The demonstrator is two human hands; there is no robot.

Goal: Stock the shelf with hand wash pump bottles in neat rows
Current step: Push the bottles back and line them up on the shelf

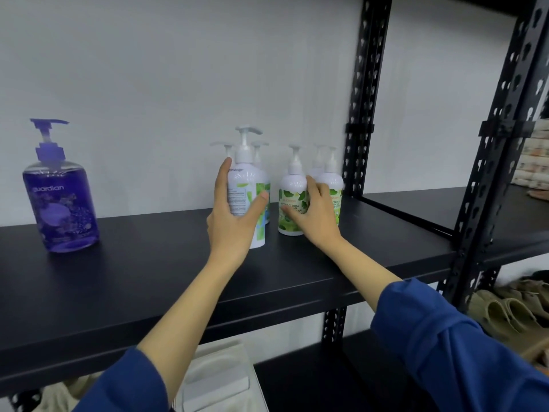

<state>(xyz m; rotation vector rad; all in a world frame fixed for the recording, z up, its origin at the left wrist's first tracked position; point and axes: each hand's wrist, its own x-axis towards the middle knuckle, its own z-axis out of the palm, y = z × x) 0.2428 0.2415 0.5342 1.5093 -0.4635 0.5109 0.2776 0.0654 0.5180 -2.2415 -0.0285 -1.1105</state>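
Left hand (230,217) fingers clamped on a white bottle (248,203); right hand (312,215) fingers curled round another bottle (292,203) — crowded pumps could snag, toppling the row

On the black shelf (326,263) stand six white hand wash pump bottles with green leaf labels, clustered at about 1 o'clock: the nearest (248,188), two behind it (228,150) (258,150), one in front to the right (292,203), and two further right (332,179) (317,162). One purple pump bottle (61,200) stands alone at 10 o'clock. Two hands: left (234,212), right (315,215).
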